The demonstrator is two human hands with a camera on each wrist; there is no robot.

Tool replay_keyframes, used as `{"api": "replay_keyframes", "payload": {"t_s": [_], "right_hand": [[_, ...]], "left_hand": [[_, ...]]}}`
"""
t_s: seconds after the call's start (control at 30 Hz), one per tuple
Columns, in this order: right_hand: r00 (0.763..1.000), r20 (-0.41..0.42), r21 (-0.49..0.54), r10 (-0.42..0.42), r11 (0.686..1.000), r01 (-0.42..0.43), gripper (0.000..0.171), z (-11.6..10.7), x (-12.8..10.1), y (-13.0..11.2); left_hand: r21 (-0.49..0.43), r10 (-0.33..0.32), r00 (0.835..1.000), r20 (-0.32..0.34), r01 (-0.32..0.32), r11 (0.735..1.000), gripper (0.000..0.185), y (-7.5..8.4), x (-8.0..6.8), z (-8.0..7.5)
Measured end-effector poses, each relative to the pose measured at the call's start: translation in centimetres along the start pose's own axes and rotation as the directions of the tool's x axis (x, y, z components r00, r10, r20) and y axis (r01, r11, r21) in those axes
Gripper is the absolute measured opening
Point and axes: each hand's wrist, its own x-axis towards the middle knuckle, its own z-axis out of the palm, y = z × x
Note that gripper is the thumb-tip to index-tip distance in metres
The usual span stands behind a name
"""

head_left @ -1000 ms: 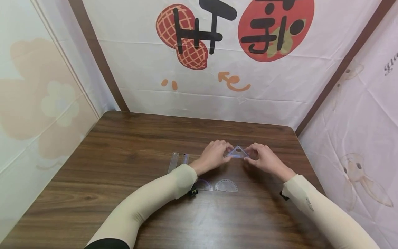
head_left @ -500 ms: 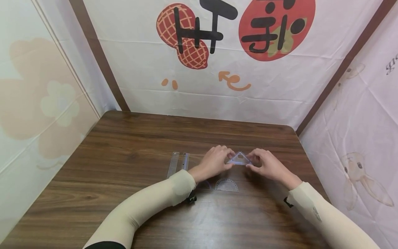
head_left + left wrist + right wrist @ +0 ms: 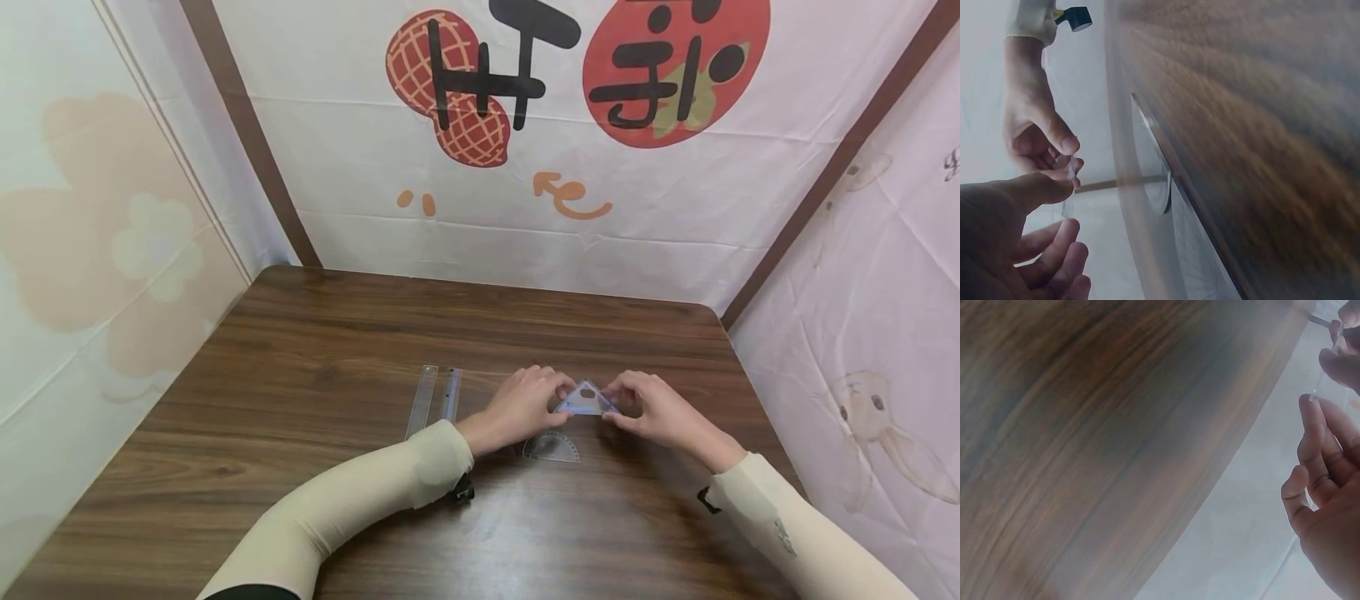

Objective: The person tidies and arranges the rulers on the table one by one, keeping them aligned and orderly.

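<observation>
A clear triangular set square (image 3: 583, 409) with blue edging is held between both hands, its peak pointing toward the back of the table. My left hand (image 3: 525, 404) pinches its left corner, while my right hand (image 3: 663, 412) pinches the right corner between thumb and fingers. In the left wrist view the set square (image 3: 1072, 169) appears nearly edge-on, raised over the table. Fingertips of both hands meet its thin edge in the right wrist view. Nearer me lies a clear semicircular protractor (image 3: 552, 448); a second protractor is mostly hidden by the left wrist.
To the left of the left hand, a clear ruler (image 3: 422, 402) and a blue-marked ruler (image 3: 452, 395) lie side by side on the brown wooden table (image 3: 315, 367). Printed cloth walls (image 3: 495, 242) stand behind the table and at its sides.
Both hands have brought the set square toward me, closer to the protractor. The left forearm now covers more of the second protractor.
</observation>
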Motion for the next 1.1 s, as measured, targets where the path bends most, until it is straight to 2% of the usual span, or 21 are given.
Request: {"api": "replay_keyframes", "payload": {"t_s": [0.53, 0.7, 0.87, 1.1], "right_hand": [[0.998, 0.034, 0.003, -0.052, 0.999, 0.052, 0.025, -0.4, -1.9, -0.1], [0.997, 0.043, 0.005, -0.068, 0.998, 0.067, 0.025, -0.5, -2.5, 0.1], [0.995, 0.082, 0.025, -0.057, 0.998, 0.055, 0.027, -0.9, -2.9, 0.4], [0.984, 0.178, 0.034, 0.005, 0.999, -0.011, 0.028, -1.1, -3.5, 1.1]], "left_hand": [[0.117, 0.046, 0.998, 0.053, -0.052, 0.992, 0.05, 1.5, -0.2, 0.9], [0.126, 0.048, 0.996, 0.077, -0.057, 0.99, 0.047, 2.1, -0.1, 1.1], [0.129, 0.052, 0.995, 0.088, -0.063, 0.99, 0.046, 2.6, 0.1, 1.6], [0.173, 0.059, 0.991, 0.12, -0.08, 0.982, 0.048, 3.5, 0.2, 2.6]]}}
